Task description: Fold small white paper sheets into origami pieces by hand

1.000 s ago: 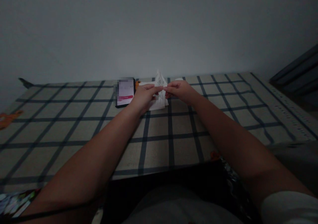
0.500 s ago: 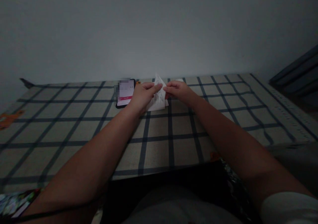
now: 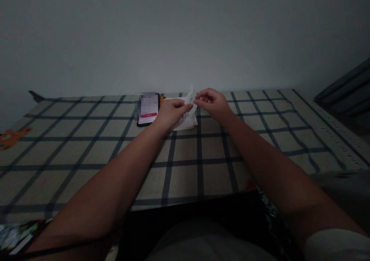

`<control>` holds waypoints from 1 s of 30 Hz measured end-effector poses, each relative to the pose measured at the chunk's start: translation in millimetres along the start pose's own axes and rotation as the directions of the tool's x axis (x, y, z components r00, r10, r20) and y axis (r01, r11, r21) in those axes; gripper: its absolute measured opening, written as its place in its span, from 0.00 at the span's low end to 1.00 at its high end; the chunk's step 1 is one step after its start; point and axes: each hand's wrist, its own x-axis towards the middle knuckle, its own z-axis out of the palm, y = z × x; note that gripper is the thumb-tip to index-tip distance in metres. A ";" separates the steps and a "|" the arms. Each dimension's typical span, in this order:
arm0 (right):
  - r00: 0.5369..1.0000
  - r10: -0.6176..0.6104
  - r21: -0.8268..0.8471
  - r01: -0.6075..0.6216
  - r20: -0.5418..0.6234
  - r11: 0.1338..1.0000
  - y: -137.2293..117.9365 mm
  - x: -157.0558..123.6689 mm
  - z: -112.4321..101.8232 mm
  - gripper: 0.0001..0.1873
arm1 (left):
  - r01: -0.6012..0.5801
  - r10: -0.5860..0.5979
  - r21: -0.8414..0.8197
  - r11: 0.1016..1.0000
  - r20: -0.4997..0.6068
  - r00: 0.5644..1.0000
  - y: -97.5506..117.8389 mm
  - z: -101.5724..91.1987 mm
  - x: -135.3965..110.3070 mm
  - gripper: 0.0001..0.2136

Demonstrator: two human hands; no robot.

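My left hand (image 3: 172, 113) is closed on a white printed sheet of paper (image 3: 189, 116), with its thumb pressed along the near side. Thumb and forefinger of my right hand (image 3: 211, 102) pinch the same sheet near its upper right edge. The paper stands up crumpled between the two hands, its tip pointing upward. More white paper lies flat beneath it on the cloth. Left of my left hand lies a phone (image 3: 148, 109) with a lit screen showing a pink bar.
A checked cloth (image 3: 185, 168) with dark blue lines covers the table, which meets a plain wall (image 3: 185, 37). Orange printed figures (image 3: 14, 138) show on the cloth at left. A dark slatted object (image 3: 345, 87) stands at far right. A colourful item (image 3: 21, 234) sits at bottom left.
The upright paper has become more crumpled and its tip has shifted right. My right hand has moved slightly right, its fingers more curled. The view has shifted a little.
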 end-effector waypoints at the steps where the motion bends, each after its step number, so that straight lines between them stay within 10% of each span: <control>1: 1.000 0.012 -0.016 -0.012 0.009 1.000 0.3 0.6 -1.4 0.15 | -0.024 0.023 0.026 0.999 0.006 1.000 -1.0 -0.8 0.8 0.15; 17: 0.963 -0.242 -0.168 0.260 0.121 0.951 -7.5 -6.7 -4.5 0.03 | 0.087 -0.085 -0.039 0.995 0.065 0.994 7.5 -0.8 -1.5 0.13; 30: 0.893 -0.421 -0.251 0.449 0.160 0.858 -12.0 -9.2 -7.7 0.04 | -0.059 0.057 0.007 0.998 0.119 0.991 21.3 -5.5 -5.1 0.13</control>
